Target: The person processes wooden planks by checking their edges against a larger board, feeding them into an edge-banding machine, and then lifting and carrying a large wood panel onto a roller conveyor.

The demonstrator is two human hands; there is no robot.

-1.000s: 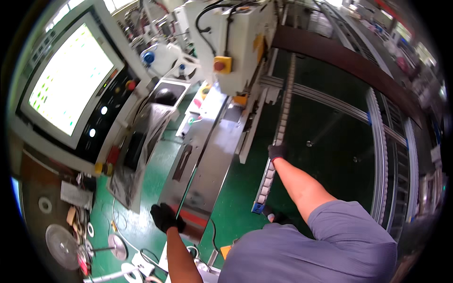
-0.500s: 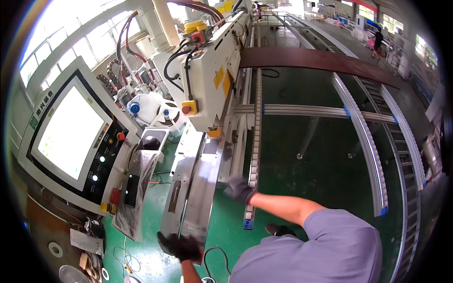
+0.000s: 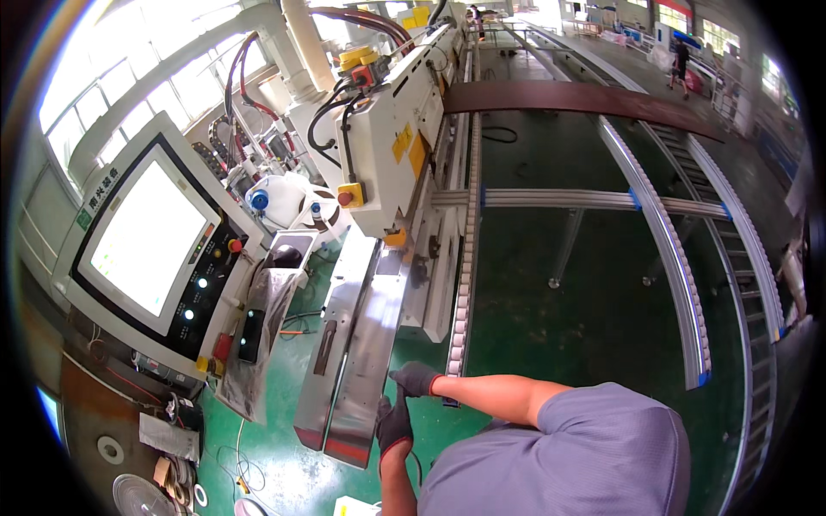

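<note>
My two hands, in dark work gloves, meet just off the near right end of the machine's metal bed [image 3: 366, 404]. My right hand [image 3: 416, 378] is curled closed, and its fingertips come up to my left hand. My left hand [image 3: 394, 423] is raised below it, with fingers stretched upward and a gap between them. The gloves overlap in view, so whatever may be pinched between them is hidden. The bed is a long, shiny slab with a slot along it. Above its far part stands the cream machine head [image 3: 376, 155] with an orange-red button.
On the left stands a control panel [image 3: 151, 236] with a lit screen. A phone [image 3: 250, 335] lies on a plastic-covered shelf. Roller rails [image 3: 662, 249] run along the right, with a long brown board [image 3: 551, 97] across them. A distant person [image 3: 680, 64] walks at the back right.
My left hand has left the bed's near end and moved right and up toward my right hand. My right hand has come down and left. The distant person has shifted slightly.
</note>
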